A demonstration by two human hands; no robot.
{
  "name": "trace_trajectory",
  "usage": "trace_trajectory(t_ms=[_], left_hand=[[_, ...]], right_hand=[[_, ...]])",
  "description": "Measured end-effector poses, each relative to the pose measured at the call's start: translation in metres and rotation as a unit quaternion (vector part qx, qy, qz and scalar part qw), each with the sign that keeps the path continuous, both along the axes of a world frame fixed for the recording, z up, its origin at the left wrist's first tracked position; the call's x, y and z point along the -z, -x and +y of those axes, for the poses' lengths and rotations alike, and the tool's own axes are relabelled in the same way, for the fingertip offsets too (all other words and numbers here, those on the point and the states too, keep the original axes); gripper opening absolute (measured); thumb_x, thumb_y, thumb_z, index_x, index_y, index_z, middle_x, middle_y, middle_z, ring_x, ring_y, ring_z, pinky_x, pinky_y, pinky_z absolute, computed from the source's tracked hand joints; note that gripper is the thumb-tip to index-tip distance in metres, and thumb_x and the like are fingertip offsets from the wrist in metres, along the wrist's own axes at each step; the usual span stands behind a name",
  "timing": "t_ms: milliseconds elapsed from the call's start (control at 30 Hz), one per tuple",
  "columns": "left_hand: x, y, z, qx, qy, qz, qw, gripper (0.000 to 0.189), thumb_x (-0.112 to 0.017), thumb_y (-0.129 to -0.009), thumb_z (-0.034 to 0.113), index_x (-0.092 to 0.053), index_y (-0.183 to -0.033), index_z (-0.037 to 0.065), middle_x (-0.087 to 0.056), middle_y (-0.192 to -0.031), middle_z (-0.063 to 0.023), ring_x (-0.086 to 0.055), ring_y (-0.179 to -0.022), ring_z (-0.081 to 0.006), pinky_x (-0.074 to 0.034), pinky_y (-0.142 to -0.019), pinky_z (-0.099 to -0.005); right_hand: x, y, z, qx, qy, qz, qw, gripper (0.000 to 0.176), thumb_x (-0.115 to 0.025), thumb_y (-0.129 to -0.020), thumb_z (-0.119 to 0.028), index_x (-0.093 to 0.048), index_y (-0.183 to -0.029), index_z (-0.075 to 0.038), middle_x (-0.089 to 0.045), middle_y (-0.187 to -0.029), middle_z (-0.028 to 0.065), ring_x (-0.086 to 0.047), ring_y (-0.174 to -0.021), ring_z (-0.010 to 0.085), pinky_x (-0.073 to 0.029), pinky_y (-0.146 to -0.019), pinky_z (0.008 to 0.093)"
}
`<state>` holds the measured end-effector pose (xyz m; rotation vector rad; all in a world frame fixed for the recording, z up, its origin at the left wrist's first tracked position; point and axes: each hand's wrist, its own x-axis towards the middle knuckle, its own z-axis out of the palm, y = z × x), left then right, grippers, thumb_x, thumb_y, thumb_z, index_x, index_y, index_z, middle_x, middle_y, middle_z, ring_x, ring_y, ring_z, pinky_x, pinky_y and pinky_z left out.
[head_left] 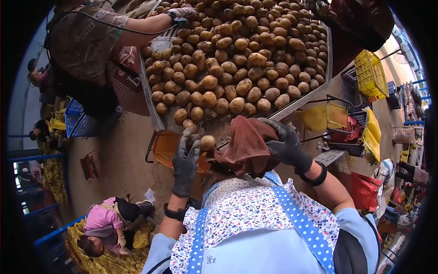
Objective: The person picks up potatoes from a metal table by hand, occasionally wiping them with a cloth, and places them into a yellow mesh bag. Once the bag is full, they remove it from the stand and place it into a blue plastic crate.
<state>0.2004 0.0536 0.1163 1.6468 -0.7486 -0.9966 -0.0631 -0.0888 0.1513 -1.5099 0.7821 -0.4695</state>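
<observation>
My left hand (186, 160), in a dark grey glove, reaches forward at the near edge of the potato table with its fingers stretched out. Its fingertips are at a small potato (189, 124); whether they touch it is hard to see. Another potato (208, 143) lies just right of those fingers. A reddish-brown cloth (248, 141) is bunched up in front of my body. My right hand (288, 142), gloved the same way, has its fingers and thumb closed on the cloth's right side. Beyond both hands spreads a large pile of potatoes (237, 59).
A metal rim (303, 98) edges the sorting table. Across it at the left, a co-worker's gloved hand (185, 13) rests at the potatoes; another person stands far right. An orange bag (166, 148) hangs below the edge. Yellow crates (370, 75) stand right. Someone in pink (102, 223) bends over sacks.
</observation>
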Motion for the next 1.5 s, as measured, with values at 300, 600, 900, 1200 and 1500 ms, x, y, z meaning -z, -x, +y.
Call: trace_trajectory(t_ms=[300,600,900,1200,1500], left_hand=[[0.053,0.032,-0.034,0.047,0.087,-0.402,0.910,0.041,-0.054,-0.095,0.018,-0.051,-0.133,0.003,-0.057,-0.129,-0.0161,-0.052,-0.121,-0.0351,-0.040,-0.104,-0.0407],[0.066,0.015,-0.131,0.137,0.045,-0.481,0.865,0.037,-0.056,-0.092,0.029,-0.061,-0.123,0.010,-0.059,-0.125,-0.0133,-0.047,-0.123,-0.0358,-0.036,-0.104,-0.0476],[0.091,-0.023,-0.179,0.146,-0.074,-0.574,0.802,0.054,-0.067,-0.083,0.037,-0.056,-0.134,0.021,-0.031,-0.151,-0.0211,-0.026,-0.139,-0.0412,-0.021,-0.112,-0.0516],[0.115,-0.001,-0.074,0.006,-0.241,-0.485,0.840,0.074,-0.067,-0.084,0.035,-0.033,-0.149,0.022,-0.028,-0.149,-0.0279,-0.028,-0.135,-0.0474,-0.024,-0.112,-0.0536],[0.079,0.046,-0.057,-0.062,-0.281,-0.504,0.814,0.043,-0.059,-0.091,0.024,-0.056,-0.132,0.014,-0.035,-0.147,-0.0217,-0.035,-0.131,-0.0451,-0.029,-0.110,-0.0501]], right_hand=[[0.080,-0.065,-0.019,-0.124,0.473,0.200,0.849,0.060,-0.070,-0.079,-0.029,-0.053,-0.134,-0.010,-0.057,-0.127,0.0163,-0.057,-0.111,0.0350,-0.047,-0.095,0.0428],[0.089,-0.056,-0.160,0.029,0.536,0.216,0.816,0.059,-0.067,-0.082,-0.039,-0.053,-0.135,-0.018,-0.041,-0.145,0.0173,-0.037,-0.133,0.0378,-0.030,-0.109,0.0499],[0.140,-0.099,-0.175,-0.045,0.516,0.213,0.828,0.065,-0.061,-0.082,-0.036,-0.044,-0.143,-0.023,-0.012,-0.159,0.0148,-0.018,-0.138,0.0495,-0.016,-0.112,0.0622],[0.071,-0.125,-0.220,-0.327,0.443,0.241,0.799,0.032,-0.059,-0.085,-0.028,-0.061,-0.112,-0.011,-0.067,-0.102,0.0180,-0.067,-0.076,0.0332,-0.054,-0.064,0.0445],[0.112,-0.175,-0.236,-0.326,0.460,0.226,0.795,0.026,-0.058,-0.084,-0.022,-0.062,-0.109,-0.014,-0.058,-0.107,0.0169,-0.063,-0.096,0.0347,-0.052,-0.071,0.0457]])
